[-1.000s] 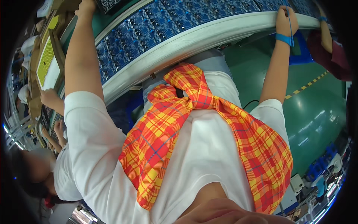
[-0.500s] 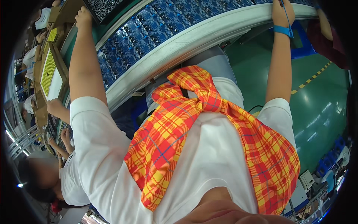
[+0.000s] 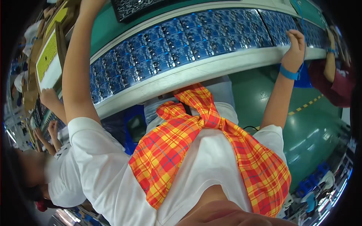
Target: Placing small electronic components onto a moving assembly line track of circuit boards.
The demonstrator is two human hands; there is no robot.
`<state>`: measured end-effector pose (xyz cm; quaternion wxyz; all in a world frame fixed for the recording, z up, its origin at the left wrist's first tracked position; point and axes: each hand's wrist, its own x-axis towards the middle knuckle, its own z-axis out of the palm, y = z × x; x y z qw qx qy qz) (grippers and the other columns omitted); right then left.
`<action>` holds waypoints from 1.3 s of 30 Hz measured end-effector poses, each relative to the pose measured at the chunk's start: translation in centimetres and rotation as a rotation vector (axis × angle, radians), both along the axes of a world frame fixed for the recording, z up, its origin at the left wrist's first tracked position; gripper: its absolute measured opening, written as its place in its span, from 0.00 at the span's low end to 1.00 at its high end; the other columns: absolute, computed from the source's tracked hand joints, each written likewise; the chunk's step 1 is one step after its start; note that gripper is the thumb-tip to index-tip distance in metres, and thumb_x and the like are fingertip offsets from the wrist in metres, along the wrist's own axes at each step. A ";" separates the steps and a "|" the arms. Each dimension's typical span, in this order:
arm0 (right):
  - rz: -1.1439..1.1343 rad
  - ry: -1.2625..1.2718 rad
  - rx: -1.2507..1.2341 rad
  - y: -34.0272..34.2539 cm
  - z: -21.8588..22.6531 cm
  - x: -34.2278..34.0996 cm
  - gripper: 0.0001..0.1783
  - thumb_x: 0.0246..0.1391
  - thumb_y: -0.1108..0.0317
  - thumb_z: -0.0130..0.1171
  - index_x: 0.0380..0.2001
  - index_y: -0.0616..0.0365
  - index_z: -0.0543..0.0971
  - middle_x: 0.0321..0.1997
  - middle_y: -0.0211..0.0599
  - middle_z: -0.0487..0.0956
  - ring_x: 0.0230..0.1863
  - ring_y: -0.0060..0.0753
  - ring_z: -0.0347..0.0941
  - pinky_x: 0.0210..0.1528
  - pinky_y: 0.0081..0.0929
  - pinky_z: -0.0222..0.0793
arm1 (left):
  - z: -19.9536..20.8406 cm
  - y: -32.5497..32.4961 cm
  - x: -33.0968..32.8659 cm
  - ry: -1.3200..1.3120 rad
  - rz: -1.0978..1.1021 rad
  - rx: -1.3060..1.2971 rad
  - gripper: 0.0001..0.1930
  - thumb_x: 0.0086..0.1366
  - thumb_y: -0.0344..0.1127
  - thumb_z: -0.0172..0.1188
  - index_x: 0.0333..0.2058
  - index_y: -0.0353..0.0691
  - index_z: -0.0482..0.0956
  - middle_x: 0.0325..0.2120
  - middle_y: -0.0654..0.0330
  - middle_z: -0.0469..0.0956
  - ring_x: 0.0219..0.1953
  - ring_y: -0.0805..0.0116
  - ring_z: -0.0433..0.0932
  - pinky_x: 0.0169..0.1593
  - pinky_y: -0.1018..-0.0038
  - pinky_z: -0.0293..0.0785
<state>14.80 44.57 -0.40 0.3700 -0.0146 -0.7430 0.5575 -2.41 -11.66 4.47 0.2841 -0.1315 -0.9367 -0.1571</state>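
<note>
Rows of blue circuit boards point(image 3: 169, 45) lie along the pale-edged conveyor in front of me. My right hand point(image 3: 296, 49) is over the near rail at the right, close to the boards. Its fingers are curled in, and whatever they hold, if anything, is hidden. A blue wrist strap point(image 3: 289, 72) with a thin blue cord circles that wrist. My left arm reaches up past the left end of the boards. Only the base of my left hand point(image 3: 92, 4) shows at the top edge, with its fingers out of the picture. A black tray point(image 3: 143, 8) of small metallic parts is beside it.
The conveyor's pale rail point(image 3: 211, 69) curves between my body and the boards. At left are cardboard trays with a yellow grid of parts point(image 3: 47, 62) and a co-worker's arm point(image 3: 54, 103). Another person in a maroon sleeve point(image 3: 337, 84) sits at right, near a blue stool point(image 3: 303, 77).
My right hand has come down from the top edge toward the near rail. My left hand has moved up, mostly out of the picture. The whole view has shifted, showing more of the boards.
</note>
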 end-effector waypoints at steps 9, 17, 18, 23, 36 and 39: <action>0.658 -0.233 0.383 -11.7 3.7 -1.4 0.07 0.64 0.73 0.61 0.44 0.63 0.82 0.43 0.32 0.83 0.47 0.23 0.77 0.52 0.23 0.72 | 0.3 6.2 7.0 -0.065 -0.293 -0.183 0.13 0.63 0.37 0.64 0.43 0.35 0.83 0.40 0.48 0.81 0.46 0.44 0.78 0.51 0.54 0.75; 0.620 -0.101 0.483 -12.6 3.8 1.8 0.06 0.60 0.73 0.63 0.40 0.62 0.83 0.39 0.35 0.84 0.44 0.27 0.79 0.49 0.25 0.72 | 2.3 3.1 17.0 0.050 -0.118 -0.056 0.16 0.69 0.38 0.59 0.54 0.44 0.80 0.49 0.48 0.81 0.56 0.46 0.77 0.60 0.58 0.71; 0.598 -0.096 0.478 -11.0 3.0 2.4 0.06 0.60 0.73 0.63 0.40 0.62 0.83 0.39 0.35 0.84 0.44 0.27 0.79 0.49 0.25 0.72 | 1.3 3.5 19.1 0.049 -0.041 -0.007 0.14 0.68 0.36 0.61 0.51 0.41 0.82 0.49 0.48 0.82 0.56 0.47 0.77 0.60 0.59 0.71; 0.522 -0.163 0.299 -8.5 1.3 3.7 0.05 0.58 0.75 0.63 0.38 0.62 0.82 0.37 0.38 0.83 0.42 0.34 0.79 0.47 0.30 0.73 | -4.6 3.5 32.1 0.121 0.410 0.279 0.08 0.71 0.28 0.58 0.45 0.35 0.82 0.41 0.51 0.84 0.45 0.59 0.82 0.53 0.69 0.75; 0.555 0.013 0.498 -9.9 1.0 4.3 0.06 0.55 0.78 0.63 0.36 0.59 0.82 0.38 0.41 0.82 0.39 0.46 0.77 0.44 0.39 0.72 | -3.7 4.2 30.9 0.088 0.633 0.374 0.08 0.75 0.31 0.55 0.44 0.35 0.81 0.31 0.58 0.82 0.35 0.71 0.80 0.43 0.75 0.75; 0.596 0.031 0.517 -9.8 0.6 4.3 0.05 0.55 0.78 0.63 0.36 0.60 0.82 0.38 0.42 0.82 0.40 0.47 0.76 0.45 0.41 0.72 | -3.4 4.8 31.2 0.046 0.609 0.315 0.07 0.72 0.29 0.57 0.42 0.36 0.83 0.32 0.56 0.83 0.36 0.66 0.81 0.43 0.72 0.75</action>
